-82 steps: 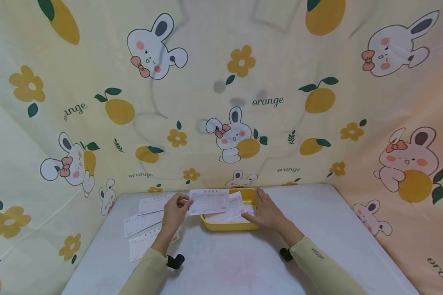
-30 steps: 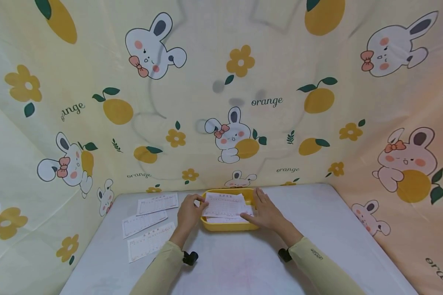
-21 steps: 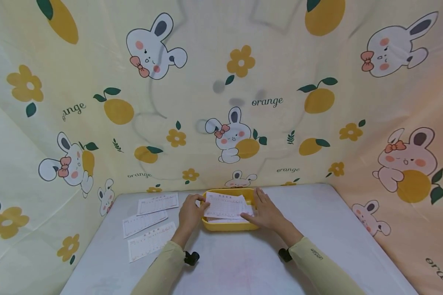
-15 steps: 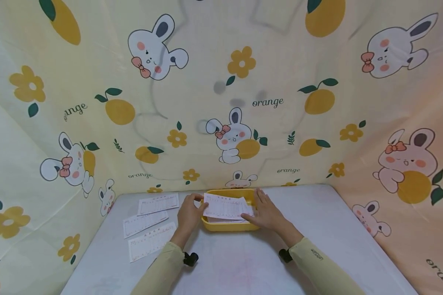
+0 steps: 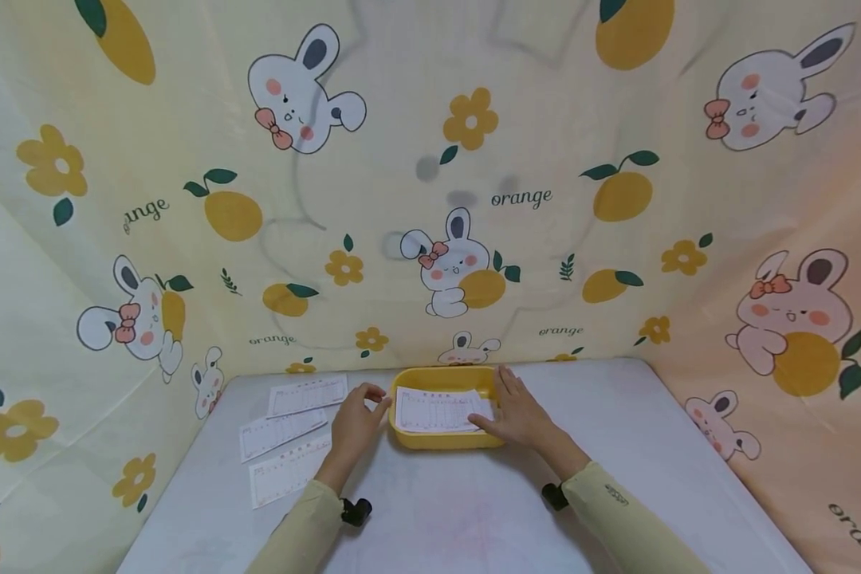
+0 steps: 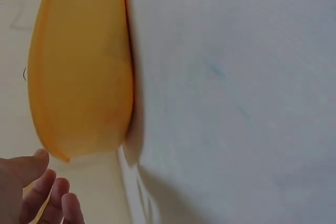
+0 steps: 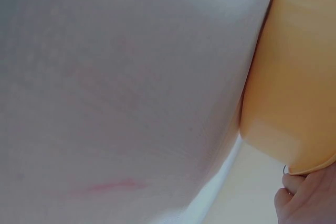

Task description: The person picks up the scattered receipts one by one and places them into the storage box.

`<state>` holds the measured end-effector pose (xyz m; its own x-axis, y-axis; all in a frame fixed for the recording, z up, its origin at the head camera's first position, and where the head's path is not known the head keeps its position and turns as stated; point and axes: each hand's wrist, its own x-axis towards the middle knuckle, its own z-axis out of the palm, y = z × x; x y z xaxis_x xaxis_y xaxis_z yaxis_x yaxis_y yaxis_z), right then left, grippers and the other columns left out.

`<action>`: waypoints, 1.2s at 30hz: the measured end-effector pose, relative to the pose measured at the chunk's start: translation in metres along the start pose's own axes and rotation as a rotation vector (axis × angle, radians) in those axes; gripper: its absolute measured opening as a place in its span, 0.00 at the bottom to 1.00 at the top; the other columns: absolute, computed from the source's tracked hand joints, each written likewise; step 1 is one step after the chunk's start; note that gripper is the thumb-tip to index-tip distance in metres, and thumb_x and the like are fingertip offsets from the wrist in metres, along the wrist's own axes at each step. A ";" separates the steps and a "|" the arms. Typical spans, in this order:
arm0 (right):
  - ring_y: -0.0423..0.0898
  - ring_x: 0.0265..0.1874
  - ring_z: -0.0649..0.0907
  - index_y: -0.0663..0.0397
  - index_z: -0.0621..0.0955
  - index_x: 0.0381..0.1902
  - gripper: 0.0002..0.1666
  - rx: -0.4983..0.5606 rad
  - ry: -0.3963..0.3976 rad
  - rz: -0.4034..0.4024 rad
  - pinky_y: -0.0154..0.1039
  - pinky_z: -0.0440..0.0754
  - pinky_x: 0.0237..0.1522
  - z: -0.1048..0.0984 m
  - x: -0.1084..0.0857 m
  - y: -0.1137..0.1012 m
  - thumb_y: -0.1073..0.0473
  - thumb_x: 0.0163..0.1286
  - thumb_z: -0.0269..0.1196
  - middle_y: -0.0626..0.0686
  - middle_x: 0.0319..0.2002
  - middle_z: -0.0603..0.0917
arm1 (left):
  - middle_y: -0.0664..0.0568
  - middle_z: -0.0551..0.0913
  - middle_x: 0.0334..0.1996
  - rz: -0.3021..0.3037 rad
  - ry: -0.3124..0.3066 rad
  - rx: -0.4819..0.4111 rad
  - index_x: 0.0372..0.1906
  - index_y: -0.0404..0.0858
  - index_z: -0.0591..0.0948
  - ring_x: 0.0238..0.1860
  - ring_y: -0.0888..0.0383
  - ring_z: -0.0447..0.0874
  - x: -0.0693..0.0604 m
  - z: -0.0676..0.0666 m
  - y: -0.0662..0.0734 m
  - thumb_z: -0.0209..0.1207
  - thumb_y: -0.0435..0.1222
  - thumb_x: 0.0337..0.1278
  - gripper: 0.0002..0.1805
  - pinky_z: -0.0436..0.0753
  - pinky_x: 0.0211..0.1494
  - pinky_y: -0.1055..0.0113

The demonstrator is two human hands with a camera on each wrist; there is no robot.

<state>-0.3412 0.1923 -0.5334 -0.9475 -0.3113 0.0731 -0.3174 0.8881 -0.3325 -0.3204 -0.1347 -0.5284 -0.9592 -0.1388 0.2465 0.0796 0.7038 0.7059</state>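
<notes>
A yellow plastic basket [image 5: 446, 441] stands at the back middle of the table. Printed paper forms [image 5: 441, 409] lie in it, the top one flat with ruled lines and a red heading. Just off the basket's left end is my left hand [image 5: 355, 426], thumb and fingers loosely bent and nothing between them; the left wrist view shows the thumb beside the rim. My right hand [image 5: 522, 414] rests against the basket's right end with straight fingers, its thumb reaching over the forms. More of the same printed forms [image 5: 307, 396] lie on the table at left, partly overlapping.
The white-covered table [image 5: 445, 510] ends against a cream curtain [image 5: 373, 175] printed with rabbits and oranges, which rises behind and on both sides. A black wrist camera [image 5: 356, 512] sits at the left cuff and another [image 5: 555, 496] at the right.
My left hand has brought a form over the basket, lowered it onto the others, let go and drawn back a little left. My right hand has stayed on the basket.
</notes>
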 end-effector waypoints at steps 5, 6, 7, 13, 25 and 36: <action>0.65 0.85 0.50 0.70 0.47 0.85 0.73 -0.008 -0.004 0.001 0.60 0.49 0.84 -0.001 0.001 0.000 0.19 0.70 0.58 0.68 0.86 0.47 | 0.54 0.87 0.41 -0.009 -0.027 0.008 0.46 0.45 0.86 0.35 0.58 0.80 -0.007 -0.011 -0.011 0.70 0.43 0.70 0.09 0.76 0.37 0.62; 0.65 0.85 0.50 0.70 0.47 0.85 0.73 -0.007 -0.005 0.003 0.59 0.49 0.84 0.000 0.001 0.000 0.19 0.69 0.58 0.68 0.86 0.46 | 0.54 0.87 0.41 -0.015 -0.037 0.005 0.46 0.44 0.86 0.35 0.57 0.80 -0.008 -0.013 -0.013 0.70 0.43 0.71 0.09 0.76 0.37 0.62; 0.64 0.85 0.50 0.70 0.47 0.85 0.73 -0.006 -0.006 0.004 0.59 0.49 0.84 0.000 0.001 0.001 0.19 0.69 0.58 0.68 0.86 0.46 | 0.54 0.87 0.41 -0.025 -0.049 0.002 0.47 0.44 0.85 0.35 0.58 0.80 -0.009 -0.015 -0.016 0.70 0.43 0.71 0.09 0.76 0.37 0.62; 0.64 0.86 0.50 0.69 0.46 0.85 0.74 -0.010 -0.013 0.009 0.59 0.48 0.85 0.002 0.002 0.001 0.19 0.69 0.58 0.67 0.86 0.46 | 0.54 0.87 0.43 -0.018 -0.087 -0.014 0.47 0.45 0.85 0.38 0.58 0.80 -0.015 -0.026 -0.029 0.69 0.44 0.72 0.08 0.78 0.40 0.61; 0.64 0.86 0.49 0.68 0.46 0.86 0.73 -0.005 -0.012 0.018 0.60 0.49 0.84 0.002 0.003 0.003 0.19 0.69 0.58 0.67 0.87 0.46 | 0.53 0.88 0.45 0.007 -0.138 0.031 0.48 0.42 0.86 0.41 0.56 0.82 -0.022 -0.056 -0.050 0.70 0.41 0.71 0.09 0.80 0.44 0.58; 0.64 0.86 0.49 0.69 0.45 0.85 0.74 -0.007 -0.012 0.015 0.60 0.49 0.84 0.002 0.003 0.002 0.18 0.68 0.58 0.67 0.87 0.45 | 0.52 0.86 0.46 0.001 -0.218 0.041 0.53 0.39 0.86 0.42 0.57 0.79 -0.028 -0.082 -0.083 0.70 0.39 0.71 0.12 0.79 0.45 0.60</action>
<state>-0.3446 0.1926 -0.5353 -0.9517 -0.3017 0.0569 -0.3033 0.8952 -0.3266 -0.2774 -0.2464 -0.5395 -0.9954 0.0122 0.0947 0.0734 0.7321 0.6772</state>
